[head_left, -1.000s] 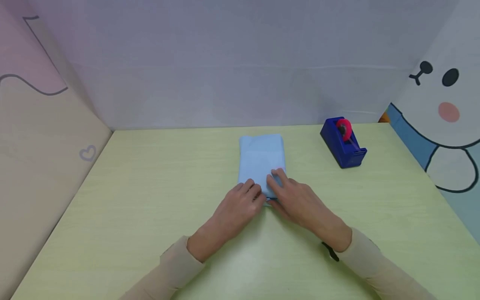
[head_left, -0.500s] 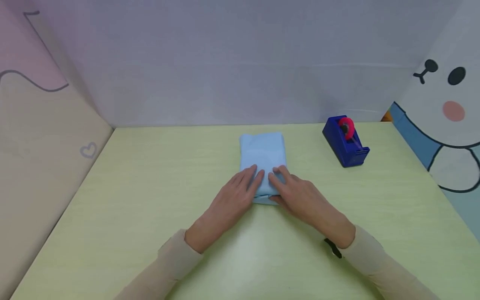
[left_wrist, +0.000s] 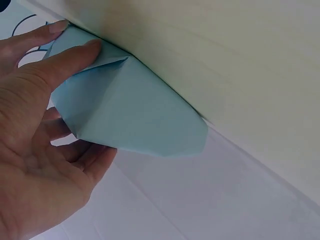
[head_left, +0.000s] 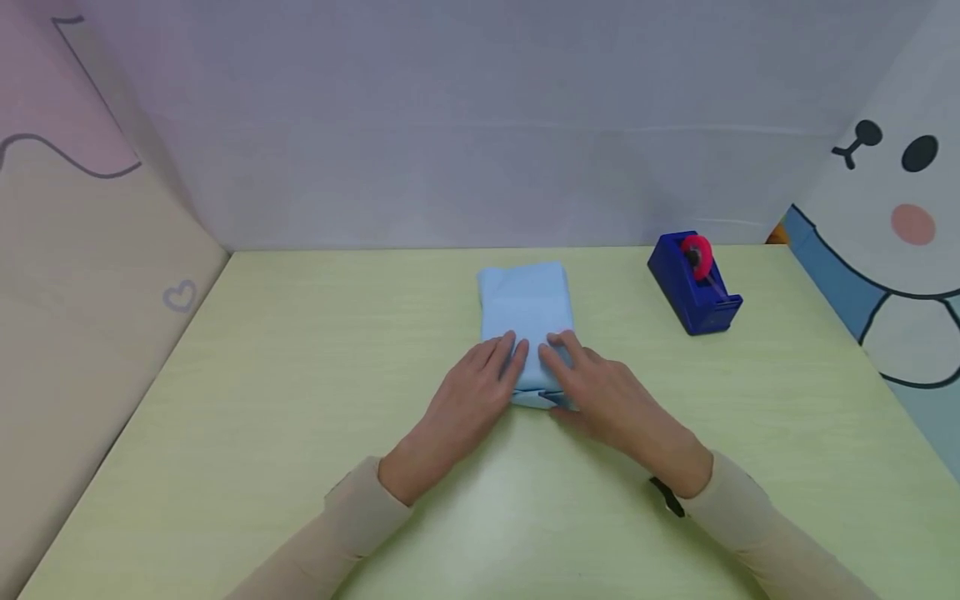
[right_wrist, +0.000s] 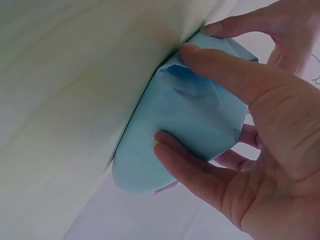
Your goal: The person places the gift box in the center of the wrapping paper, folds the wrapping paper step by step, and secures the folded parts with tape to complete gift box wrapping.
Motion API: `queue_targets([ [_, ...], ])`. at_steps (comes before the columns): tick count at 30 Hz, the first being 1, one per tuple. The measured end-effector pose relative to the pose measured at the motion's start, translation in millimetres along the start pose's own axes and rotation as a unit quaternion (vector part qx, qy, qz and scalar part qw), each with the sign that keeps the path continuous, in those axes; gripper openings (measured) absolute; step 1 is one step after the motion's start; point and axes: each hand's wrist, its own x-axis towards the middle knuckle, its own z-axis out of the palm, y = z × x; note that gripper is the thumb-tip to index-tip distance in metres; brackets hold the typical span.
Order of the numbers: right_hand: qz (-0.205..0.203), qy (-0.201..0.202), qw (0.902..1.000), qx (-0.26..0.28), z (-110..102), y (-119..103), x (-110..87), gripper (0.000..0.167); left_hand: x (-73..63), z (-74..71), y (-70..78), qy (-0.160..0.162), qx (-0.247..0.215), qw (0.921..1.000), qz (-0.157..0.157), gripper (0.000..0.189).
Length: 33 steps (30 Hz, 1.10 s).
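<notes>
A flat parcel in light blue paper (head_left: 527, 296) lies on the table, long side pointing away from me. My left hand (head_left: 467, 402) grips its near left corner, fingers on top. In the left wrist view the left thumb (left_wrist: 75, 58) presses a folded paper flap (left_wrist: 102, 66) at the near end. My right hand (head_left: 609, 398) holds the near right corner, two fingertips on top. Seen from the right wrist, the right thumb (right_wrist: 220, 65) pushes on the creased end paper (right_wrist: 195, 90), and the index finger (right_wrist: 182, 160) lies along the parcel's side. Both thumbs are close together.
A dark blue tape dispenser (head_left: 692, 287) with a red-pink roll (head_left: 699, 254) stands at the back right of the pale table (head_left: 315, 350). A grey-lilac backdrop (head_left: 450, 125) rises behind, with printed panels at both sides. A black strap (head_left: 667, 497) shows at the right cuff.
The left fingers have gone from curled at the near edge to stretched farther over the top. The right thumb has shifted slightly outward and down, and more of the folded end shows.
</notes>
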Motion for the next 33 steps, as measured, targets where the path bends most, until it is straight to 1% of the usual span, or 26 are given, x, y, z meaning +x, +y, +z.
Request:
queue_targets([
  [5,0.008,-0.017,0.9998,-0.011,-0.9,-2.2,-0.2,0.075,1.0,-0.6,2.0,-0.017,-0.002,0.9998,-0.006,0.045],
  [10,0.004,-0.017,0.9996,-0.021,0.2,-3.4,-0.8,0.074,2.0,-1.8,3.7,-0.028,0.003,0.9996,-0.008,0.046],
  [14,-0.004,-0.013,0.9996,-0.026,0.4,-2.1,-0.7,0.072,2.4,-2.8,4.0,-0.023,0.009,0.9997,-0.009,0.044],
  [18,-0.023,-0.007,0.9992,-0.032,-1.5,1.4,-0.8,0.071,2.7,-2.7,4.4,-0.014,0.011,0.9998,-0.013,0.044],
  [24,-0.043,0.007,0.9989,-0.020,-3.4,5.7,-1.5,0.067,3.0,-1.0,5.7,-0.010,0.009,0.9997,-0.020,0.066],
  [27,-0.046,0.012,0.9988,-0.014,-3.4,6.1,-1.6,0.066,3.3,-1.7,6.1,-0.007,0.012,0.9996,-0.023,0.063],
  [33,-0.036,0.010,0.9993,-0.004,-3.1,6.1,-1.3,0.063,4.8,-4.1,5.0,0.004,0.012,0.9997,-0.022,0.059],
])
